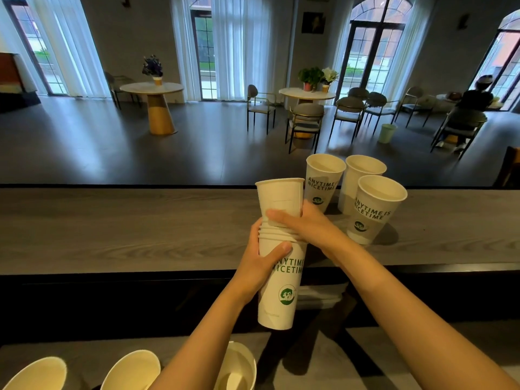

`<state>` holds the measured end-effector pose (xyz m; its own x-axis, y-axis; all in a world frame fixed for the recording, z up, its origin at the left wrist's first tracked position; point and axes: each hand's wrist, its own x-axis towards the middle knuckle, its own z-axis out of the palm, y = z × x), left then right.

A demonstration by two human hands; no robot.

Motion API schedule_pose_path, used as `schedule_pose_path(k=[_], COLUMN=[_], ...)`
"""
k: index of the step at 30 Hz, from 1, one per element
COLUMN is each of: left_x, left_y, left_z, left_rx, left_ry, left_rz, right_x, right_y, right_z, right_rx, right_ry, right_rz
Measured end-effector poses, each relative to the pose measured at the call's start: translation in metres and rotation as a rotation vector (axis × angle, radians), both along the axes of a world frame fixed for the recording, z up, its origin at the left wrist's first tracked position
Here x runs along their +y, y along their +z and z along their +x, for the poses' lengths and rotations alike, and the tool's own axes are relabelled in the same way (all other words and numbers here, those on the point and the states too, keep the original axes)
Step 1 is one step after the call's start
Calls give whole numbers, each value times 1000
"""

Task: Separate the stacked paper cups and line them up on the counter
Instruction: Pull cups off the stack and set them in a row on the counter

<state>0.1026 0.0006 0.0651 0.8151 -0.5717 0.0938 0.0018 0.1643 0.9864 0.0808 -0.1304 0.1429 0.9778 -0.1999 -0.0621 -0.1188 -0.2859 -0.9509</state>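
The right hand (298,223) is wrapped around the lower wall of the top cup (280,199), thumb across the near face and the other fingers curled behind it, where they can't be seen. Just under it, at 6 o'clock, the left hand (259,260) clamps the rest of the stack (277,291) right below the band of nested rims, thumb on the near side. The stack hangs in the air, tilted slightly, above the near edge of the counter (126,229); the top cup stands well proud of the rims beneath it, so it looks partly drawn out.

These cups should weigh next to nothing, and their thin paper walls will dent under a hard squeeze. Nested cups tend to stick by friction and trapped air, so a light twist while pulling ought to free one better than a straight tug. The rolled rim is the stiffest part; gripping just beneath it on the outer cup, and low on the wall of the one coming out, looks the safest hold.

At 1 to 2 o'clock from the hands, three cups (374,209) stand upright on the counter in a close cluster, not yet a neat row. At 7 o'clock, along the bottom edge, more open cups (132,370) sit on a lower surface.
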Motion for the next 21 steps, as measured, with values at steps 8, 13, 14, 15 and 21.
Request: schedule_pose_path(k=[8,13,14,15,21], left_x=[-1,1,1,1,1], left_y=[-2,-5,-6,-7,-8], left_z=[-1,2,3,4,6], left_rx=[9,133,150,157,166], left_ry=[40,105,109,113,115], left_rz=[8,2,-2,-1,-8], right_x=[-23,-25,-25,-27,-31], right_y=[3,-26,-34,-41,-70], right_z=[-9,-15,-16,-16,-14], right_rx=[-490,-535,-516,-497,-351], right_ry=[-420,-510,-520,-530,-578], right_rz=[221,11,-2,-12,-66])
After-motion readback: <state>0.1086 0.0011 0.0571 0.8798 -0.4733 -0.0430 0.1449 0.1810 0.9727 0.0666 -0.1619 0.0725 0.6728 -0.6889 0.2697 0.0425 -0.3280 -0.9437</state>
